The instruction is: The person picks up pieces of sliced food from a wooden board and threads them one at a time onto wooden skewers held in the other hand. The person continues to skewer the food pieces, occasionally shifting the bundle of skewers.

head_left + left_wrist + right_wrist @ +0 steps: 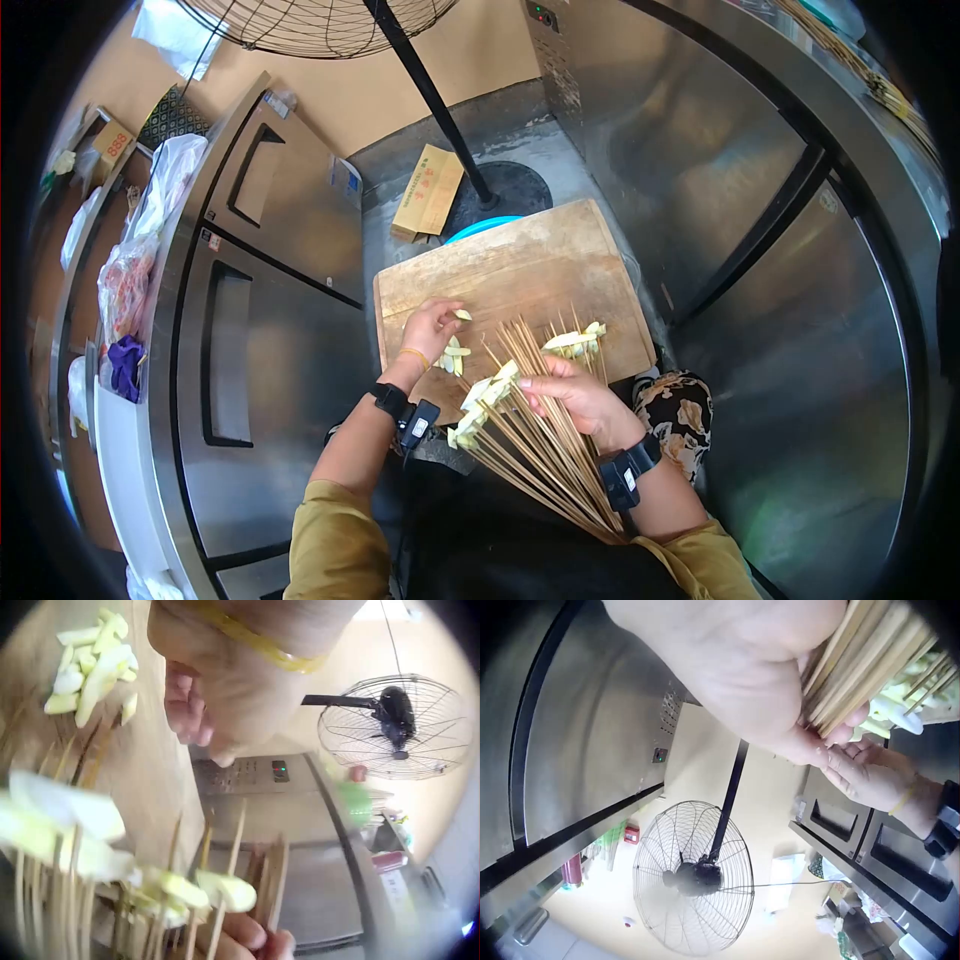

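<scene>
A bundle of thin wooden skewers [545,440] slants over the person's lap, and the right hand [585,400] grips it. Pale green vegetable pieces [485,400] are threaded on several of these skewers, left of the right fingertips. Over the wooden board [500,260], the left hand [428,332] pinches one pale green vegetable piece [462,314] at its fingertips. Beside that hand lies a small pile of loose cut pieces [94,667], seen well in the left wrist view. More skewered pieces [575,342] rest on the board's right side.
Stainless steel cabinets stand left [285,340] and right [800,330]. Beyond the board are a cardboard box [430,190], a blue rim [480,230] and a fan's black round base [525,190]. Plastic bags [130,280] lie on the left counter.
</scene>
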Demonstrator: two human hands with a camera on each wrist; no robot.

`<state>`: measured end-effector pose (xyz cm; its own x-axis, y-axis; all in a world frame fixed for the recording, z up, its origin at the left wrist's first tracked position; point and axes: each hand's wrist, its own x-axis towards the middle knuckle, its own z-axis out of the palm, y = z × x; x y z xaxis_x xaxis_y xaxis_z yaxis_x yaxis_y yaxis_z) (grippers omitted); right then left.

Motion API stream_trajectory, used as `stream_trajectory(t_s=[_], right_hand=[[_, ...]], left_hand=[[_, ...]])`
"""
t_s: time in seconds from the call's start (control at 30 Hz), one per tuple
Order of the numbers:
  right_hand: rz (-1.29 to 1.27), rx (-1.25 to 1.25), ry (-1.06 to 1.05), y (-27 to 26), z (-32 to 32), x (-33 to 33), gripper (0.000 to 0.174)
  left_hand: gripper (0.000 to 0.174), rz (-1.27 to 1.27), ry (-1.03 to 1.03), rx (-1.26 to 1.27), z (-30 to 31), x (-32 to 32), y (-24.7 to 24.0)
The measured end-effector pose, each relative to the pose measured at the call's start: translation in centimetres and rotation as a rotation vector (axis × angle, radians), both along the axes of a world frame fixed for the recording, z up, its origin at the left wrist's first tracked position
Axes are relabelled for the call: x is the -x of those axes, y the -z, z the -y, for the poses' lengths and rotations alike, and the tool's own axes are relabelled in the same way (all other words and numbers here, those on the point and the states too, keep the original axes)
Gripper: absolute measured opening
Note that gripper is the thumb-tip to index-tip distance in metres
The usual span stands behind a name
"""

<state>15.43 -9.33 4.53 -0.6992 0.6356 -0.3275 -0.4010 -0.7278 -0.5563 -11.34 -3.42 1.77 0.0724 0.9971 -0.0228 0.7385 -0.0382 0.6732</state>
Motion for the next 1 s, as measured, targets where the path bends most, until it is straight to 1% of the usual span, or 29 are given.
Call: stream_trajectory(t_s=[0.03,0.07,0.17,0.27,0.37,0.47,0.57,0.6,0.7,0.8,0.9,1.0], right_hand=[[0.006,-0.003,-0.009,0.2,-0.1,0.1,0.012],[0.004,0.010,0.000,0.0,-0.1,0.2,0.013],[0.043,0.031,-0.011,0.0,-0.3,0.5,0.012],[0.030,0.035,-0.029,-0.2,-0.5,0.4,0.013],[0.019,0.063,-0.033,0.0,-0.5,0.6,0.013],[-0.004,0.084,-0.033,-0.2,-0.6,0.5,0.012],[-0.003,0.074,-0.026,-0.5,-0.6,0.4,0.012],[0.017,0.078,-0.012,-0.8,-0.5,0.5,0.012],[0.013,0.063,-0.012,-0.5,-0.3,0.5,0.013],[-0.021,0.058,-0.027,-0.3,-0.1,0.4,0.016],[-0.022,0.065,-0.028,-0.4,0.2,0.4,0.018],[-0.029,0.059,-0.037,-0.4,0.2,0.4,0.019]], left_hand=[[0.029,-0.095,0.028,0.004,-0.4,0.3,0.3],[0.033,-0.096,0.042,0.031,-0.7,0.7,1.1],[0.032,-0.209,0.089,0.050,-1.2,0.4,1.4],[0.029,-0.472,0.104,-0.067,-1.6,0.3,2.7],[0.026,-0.529,0.081,-0.012,-1.6,-0.8,1.5],[0.023,-0.144,-0.111,0.128,-1.3,0.0,1.8],[0.021,0.595,-0.286,0.131,0.1,-0.1,0.7],[0.022,0.703,-0.297,0.193,0.9,-0.6,-1.1],[0.023,1.168,-0.311,0.326,3.5,-1.7,-4.3],[0.025,1.375,-0.293,0.377,5.4,-2.9,-6.0],[0.026,1.505,-0.299,0.400,6.5,-4.0,-6.6],[0.028,1.491,-0.311,0.380,7.1,-4.6,-6.4]])
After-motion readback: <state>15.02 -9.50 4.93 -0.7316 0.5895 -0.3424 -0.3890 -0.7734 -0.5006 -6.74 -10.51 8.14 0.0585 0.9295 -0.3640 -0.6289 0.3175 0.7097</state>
